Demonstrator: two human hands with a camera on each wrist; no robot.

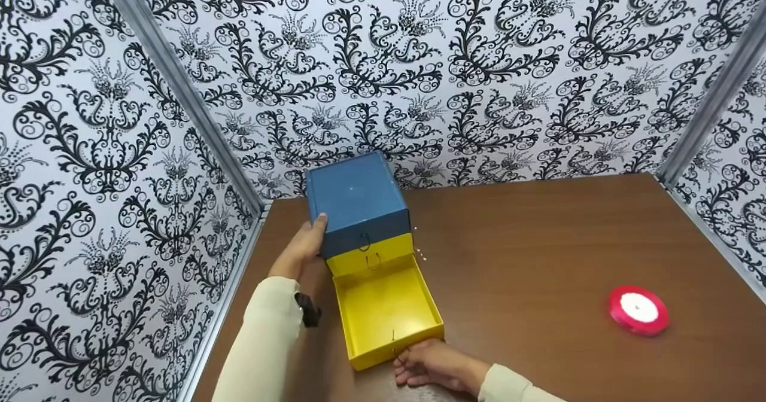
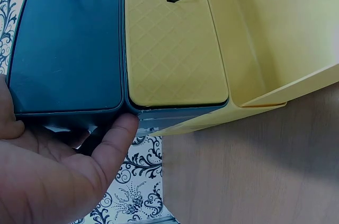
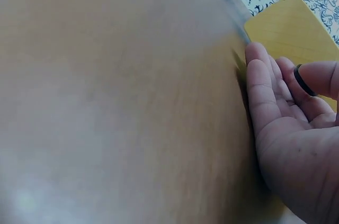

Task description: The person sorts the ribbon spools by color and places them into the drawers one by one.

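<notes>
A small drawer unit (image 1: 356, 189) with a blue top stands at the back left, blue drawer front above a yellow one. Its lowest yellow drawer (image 1: 389, 306) is pulled far out toward me, and its inside looks bare. My left hand (image 1: 305, 243) grips the unit's left side near the front corner, thumb at the top edge and fingers along the side. At the pulled-out drawer's front, my right hand (image 1: 434, 363) pinches its black loop handle (image 3: 304, 80) between thumb and finger. The other fingers of that hand lie low, close over the tabletop.
A spool of red ribbon (image 1: 640, 310) with a white centre lies on the right of the brown table (image 1: 526, 270). Tiny white bits (image 1: 420, 253) lie beside the unit. Patterned walls (image 1: 419, 61) stand behind and on both sides, the left one near the unit.
</notes>
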